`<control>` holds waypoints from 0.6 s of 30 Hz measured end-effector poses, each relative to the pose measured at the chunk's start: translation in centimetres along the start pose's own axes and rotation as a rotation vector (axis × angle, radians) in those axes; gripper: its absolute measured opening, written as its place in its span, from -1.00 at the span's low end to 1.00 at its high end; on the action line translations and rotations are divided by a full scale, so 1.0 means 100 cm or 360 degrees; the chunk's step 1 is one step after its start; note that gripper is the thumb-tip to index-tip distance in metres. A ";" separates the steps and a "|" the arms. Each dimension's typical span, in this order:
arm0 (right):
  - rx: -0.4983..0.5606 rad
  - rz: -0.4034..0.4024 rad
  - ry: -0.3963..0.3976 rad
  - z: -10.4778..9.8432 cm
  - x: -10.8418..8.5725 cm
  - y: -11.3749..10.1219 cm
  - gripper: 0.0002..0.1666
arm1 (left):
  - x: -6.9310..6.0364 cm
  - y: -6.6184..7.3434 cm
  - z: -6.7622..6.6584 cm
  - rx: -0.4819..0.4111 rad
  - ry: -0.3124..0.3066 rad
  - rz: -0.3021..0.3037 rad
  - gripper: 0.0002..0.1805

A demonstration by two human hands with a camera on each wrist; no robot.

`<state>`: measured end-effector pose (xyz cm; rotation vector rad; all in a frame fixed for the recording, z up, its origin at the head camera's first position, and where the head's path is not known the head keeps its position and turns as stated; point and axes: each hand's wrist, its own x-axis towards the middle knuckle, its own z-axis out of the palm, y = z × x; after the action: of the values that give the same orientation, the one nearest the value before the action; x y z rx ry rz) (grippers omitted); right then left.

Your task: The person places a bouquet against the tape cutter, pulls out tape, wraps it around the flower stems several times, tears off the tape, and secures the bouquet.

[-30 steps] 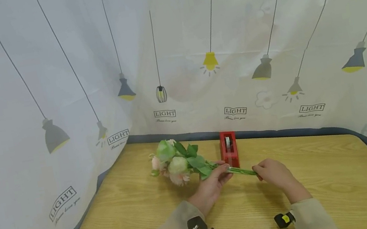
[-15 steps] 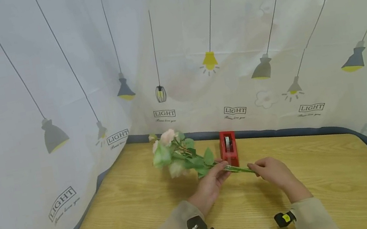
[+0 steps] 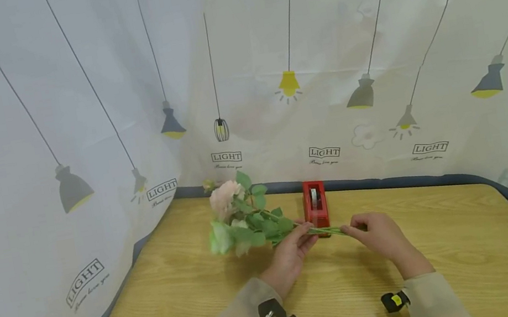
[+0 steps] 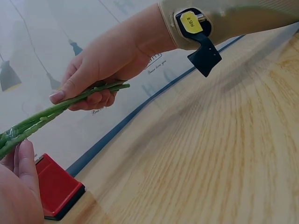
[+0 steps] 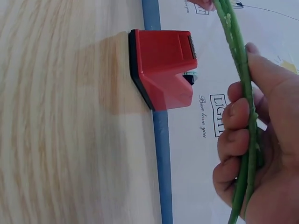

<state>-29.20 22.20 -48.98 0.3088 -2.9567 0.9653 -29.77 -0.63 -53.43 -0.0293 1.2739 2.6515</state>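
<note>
1. We see the bouquet (image 3: 243, 216), left of the tape dispenser (image 5: 163, 65), has turned, pink bloom (image 3: 225, 197) now far; we're likely rolling it
2. Left hand (image 3: 286, 259) curls round the stems (image 4: 46, 114); right hand (image 3: 382, 236) grips their right ends

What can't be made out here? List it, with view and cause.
Head view: pale green flower, petals blurred.
Left wrist view: bare left hand, cut off by left and bottom edges.
Left wrist view: number of slim green stems, partly covered by the bare right hand.
Right wrist view: small pale tape roll, mostly hidden by the boxy red tape dispenser.
</note>
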 end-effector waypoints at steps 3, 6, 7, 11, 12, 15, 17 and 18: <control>-0.0017 -0.0067 0.0035 0.000 0.000 0.000 -0.58 | -0.001 0.001 0.001 -0.0035 0.0004 -0.0010 -0.85; -0.0030 -0.0119 0.0072 0.000 -0.001 -0.001 -0.64 | -0.003 0.002 0.002 -0.0066 -0.0001 0.0003 -0.85; -0.0031 -0.0136 0.0087 0.000 -0.001 -0.001 -0.66 | -0.003 0.003 0.003 -0.0074 -0.0003 0.0008 -0.84; -0.0032 -0.0209 0.0160 0.003 -0.001 0.001 -0.73 | -0.004 0.003 0.003 -0.0086 -0.0018 0.0024 -0.84; -0.0033 -0.0223 0.0170 0.003 -0.001 0.002 -0.74 | -0.004 0.003 0.003 -0.0089 -0.0019 0.0023 -0.86; -0.0041 -0.0253 0.0194 0.005 0.000 0.004 -0.74 | -0.004 0.003 0.003 -0.0085 -0.0018 0.0023 -0.88; -0.0048 -0.0256 0.0198 0.006 0.001 0.006 -0.75 | -0.004 0.003 0.003 -0.0081 -0.0007 0.0026 -0.90; -0.0049 -0.0255 0.0195 0.006 0.001 0.006 -0.75 | -0.003 0.003 0.002 -0.0080 0.0002 0.0027 -0.90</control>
<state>-29.41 22.27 -49.83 0.4601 -2.7836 0.8853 -29.48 -0.65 -53.03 -0.0273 1.2128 2.6980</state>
